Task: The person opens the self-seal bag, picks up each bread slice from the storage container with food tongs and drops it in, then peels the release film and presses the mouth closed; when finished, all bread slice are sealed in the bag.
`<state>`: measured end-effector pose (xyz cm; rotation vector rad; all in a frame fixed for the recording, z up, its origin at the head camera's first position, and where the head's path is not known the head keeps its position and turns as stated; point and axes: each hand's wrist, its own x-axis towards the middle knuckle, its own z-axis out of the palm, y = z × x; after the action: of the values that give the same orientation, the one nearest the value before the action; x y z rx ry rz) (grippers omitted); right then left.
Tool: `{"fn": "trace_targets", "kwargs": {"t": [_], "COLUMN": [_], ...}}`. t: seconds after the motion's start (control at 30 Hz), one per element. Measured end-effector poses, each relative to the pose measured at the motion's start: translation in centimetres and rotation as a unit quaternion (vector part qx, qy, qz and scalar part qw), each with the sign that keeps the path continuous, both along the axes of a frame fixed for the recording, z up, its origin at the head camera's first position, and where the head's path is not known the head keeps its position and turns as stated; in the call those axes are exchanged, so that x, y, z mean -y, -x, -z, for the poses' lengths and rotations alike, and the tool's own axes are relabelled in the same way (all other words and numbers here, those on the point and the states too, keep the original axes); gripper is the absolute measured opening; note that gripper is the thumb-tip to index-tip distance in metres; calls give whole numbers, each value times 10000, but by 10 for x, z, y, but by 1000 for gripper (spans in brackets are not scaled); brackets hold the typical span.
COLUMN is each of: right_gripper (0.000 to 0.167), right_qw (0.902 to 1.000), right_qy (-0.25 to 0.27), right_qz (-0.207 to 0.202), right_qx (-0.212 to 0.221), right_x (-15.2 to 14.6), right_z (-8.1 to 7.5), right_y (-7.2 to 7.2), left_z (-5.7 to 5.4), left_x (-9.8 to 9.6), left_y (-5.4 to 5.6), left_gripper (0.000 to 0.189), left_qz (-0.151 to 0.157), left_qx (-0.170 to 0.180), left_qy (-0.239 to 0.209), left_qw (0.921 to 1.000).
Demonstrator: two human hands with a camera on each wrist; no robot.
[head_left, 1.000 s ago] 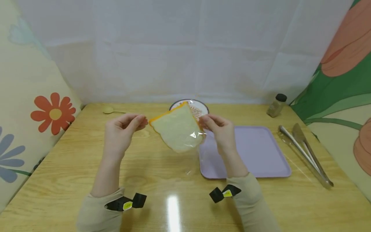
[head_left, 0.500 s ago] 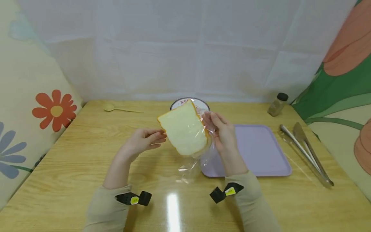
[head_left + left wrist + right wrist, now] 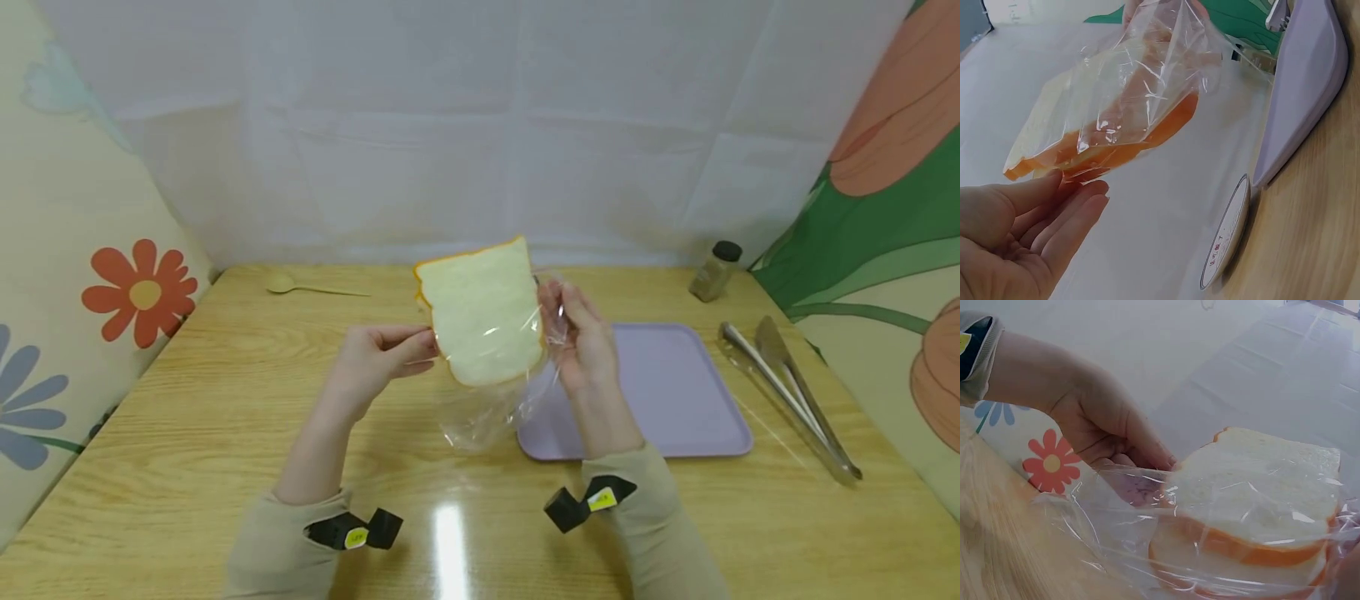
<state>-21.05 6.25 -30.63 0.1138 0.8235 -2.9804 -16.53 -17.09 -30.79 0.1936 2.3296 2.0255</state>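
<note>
Two slices of bread (image 3: 487, 308), pale with orange-brown crusts, are held up over the table, partly inside a clear plastic bag (image 3: 480, 421). The bag's loose end hangs below them. My left hand (image 3: 382, 358) pinches the slices at their left edge between thumb and fingers. On the other side, my right hand (image 3: 588, 342) grips the crumpled bag beside the bread, some of its fingers seen through the film. The left wrist view shows the slices (image 3: 1079, 119) lying one against the other, with the left fingertips at the crust.
A lilac tray (image 3: 675, 392) lies to the right under the right forearm. Metal tongs (image 3: 791, 408) are beyond it, with a black-capped spice jar (image 3: 712, 273) behind. A gold spoon (image 3: 315, 290) lies at the back left. The white plate (image 3: 1225, 234) behind the bread shows in the left wrist view.
My left hand has moved right from beside the bread and now pinches its left edge. The bread has turned more upright, and the bag's loose end has come into fuller view below it.
</note>
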Motion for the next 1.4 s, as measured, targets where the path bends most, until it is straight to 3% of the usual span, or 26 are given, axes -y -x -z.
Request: {"fn": "trace_targets", "kwargs": {"t": [0.27, 0.37, 0.43, 0.5, 0.6, 0.7, 0.73, 0.8, 1.0, 1.1, 1.27, 1.4], "right_gripper": [29, 24, 24, 25, 26, 9, 4, 10, 14, 15, 15, 11], "right_qw": [9998, 9979, 9911, 9752, 9329, 8869, 8755, 8619, 8642, 8624, 8673, 8734], "right_qy": [0, -358, -875, -1625, -2997, -4118, -4359, -4623, -4473, -4490, -4467, -4281], "right_qz": [-131, -111, -11, 167, 570, 823, 849, 841, 516, 579, 1047, 1068], "right_qx": [-121, -524, -1005, -1495, -1911, -1923, -1904, -1907, -2246, -2267, -1932, -2062], "right_x": [7, 8, 7, 4, -3, -10, -11, -14, -10, -8, -10, -10], "right_z": [0, 2, 3, 5, 6, 6, 6, 7, 11, 13, 11, 7], "right_y": [-6, -7, -6, -4, -2, 0, 0, 1, 3, 4, 4, 1], "left_z": [-9, -9, -9, -10, -12, -13, -13, -12, -9, -9, -13, -14], "left_x": [-7, -7, -4, 0, 2, 3, 3, 2, -6, -7, -2, -3], "left_y": [-8, -8, -7, -7, -8, -7, -7, -6, -3, -3, -6, -7], "left_gripper": [27, 24, 22, 20, 18, 17, 16, 15, 12, 12, 12, 12], "left_qz": [-1000, -1364, -1631, -1889, -2191, -2295, -2298, -2320, -2376, -2376, -2680, -2439], "left_qx": [-469, -733, -1045, -1420, -1891, -2211, -2304, -2512, -3084, -3104, -2931, -3075], "left_qy": [654, 569, 384, 391, 553, 893, 993, 1208, 1392, 1353, 980, 1209], "left_qw": [9917, 9863, 9803, 9709, 9556, 9437, 9403, 9319, 9105, 9104, 9125, 9118]}}
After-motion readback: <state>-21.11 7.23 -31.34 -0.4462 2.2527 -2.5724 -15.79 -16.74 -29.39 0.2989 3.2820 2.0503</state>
